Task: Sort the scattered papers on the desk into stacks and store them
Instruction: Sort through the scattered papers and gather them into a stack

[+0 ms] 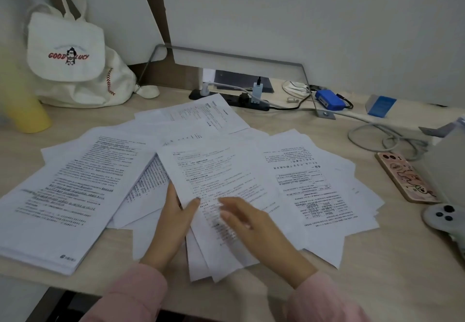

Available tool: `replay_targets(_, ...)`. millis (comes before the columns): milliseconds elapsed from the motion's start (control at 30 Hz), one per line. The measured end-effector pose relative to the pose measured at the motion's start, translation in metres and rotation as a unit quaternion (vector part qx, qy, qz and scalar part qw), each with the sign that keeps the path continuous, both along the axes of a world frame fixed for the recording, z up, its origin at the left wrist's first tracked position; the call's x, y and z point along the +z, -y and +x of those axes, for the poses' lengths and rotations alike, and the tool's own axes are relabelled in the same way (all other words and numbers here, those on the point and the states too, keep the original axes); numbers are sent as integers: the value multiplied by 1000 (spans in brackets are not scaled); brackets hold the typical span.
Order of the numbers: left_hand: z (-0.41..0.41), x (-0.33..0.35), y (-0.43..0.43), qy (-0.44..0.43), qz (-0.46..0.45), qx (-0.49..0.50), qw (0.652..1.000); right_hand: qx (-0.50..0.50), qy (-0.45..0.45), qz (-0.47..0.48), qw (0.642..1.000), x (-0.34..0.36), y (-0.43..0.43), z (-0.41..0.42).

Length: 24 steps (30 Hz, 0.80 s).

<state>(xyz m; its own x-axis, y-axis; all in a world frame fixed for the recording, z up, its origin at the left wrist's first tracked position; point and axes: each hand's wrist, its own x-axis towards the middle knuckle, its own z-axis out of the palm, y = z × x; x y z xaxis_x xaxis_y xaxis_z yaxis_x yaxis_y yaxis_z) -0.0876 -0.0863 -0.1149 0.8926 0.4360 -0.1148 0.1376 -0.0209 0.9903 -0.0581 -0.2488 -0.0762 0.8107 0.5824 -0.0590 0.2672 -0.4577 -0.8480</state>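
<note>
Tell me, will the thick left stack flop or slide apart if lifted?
The stack shows no clip, so its sheets may sag and fan out. Its edge looks thick, so it is likely heavy for paper; support it underneath.

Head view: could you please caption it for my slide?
Left hand grips a fanned sheaf of papers; right hand hovers over it.

A home study desk [377,266]: backpack [73,62], power strip [234,101] (chargers plugged in), phone [405,177].

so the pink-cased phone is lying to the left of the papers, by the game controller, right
Not quite: the pink-cased phone lies to the right of the papers, by the game controller, as the head view shows.
</note>
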Motion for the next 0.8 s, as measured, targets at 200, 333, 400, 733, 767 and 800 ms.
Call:
replay_targets(200,1,-1,1,-14,19,-5,1000,-284,87,-146,944,-12,100,70)
replay_targets(333,2,-1,2,-11,32,-10,999,-348,46,-275,895,-20,157,96)
replay_targets(400,2,-2,2,-17,38,-10,999,-350,32,-314,882,-23,171,103)
replay_targets(733,3,-5,3,-38,58,1,998,-407,-22,-252,878,-10,185,114)
replay_targets(767,3,-5,3,-39,60,2,997,-427,-19,-191,884,-9,184,111)
replay_targets(800,3,-5,3,-40,61,2,997,-452,-11,-133,882,-8,182,106)
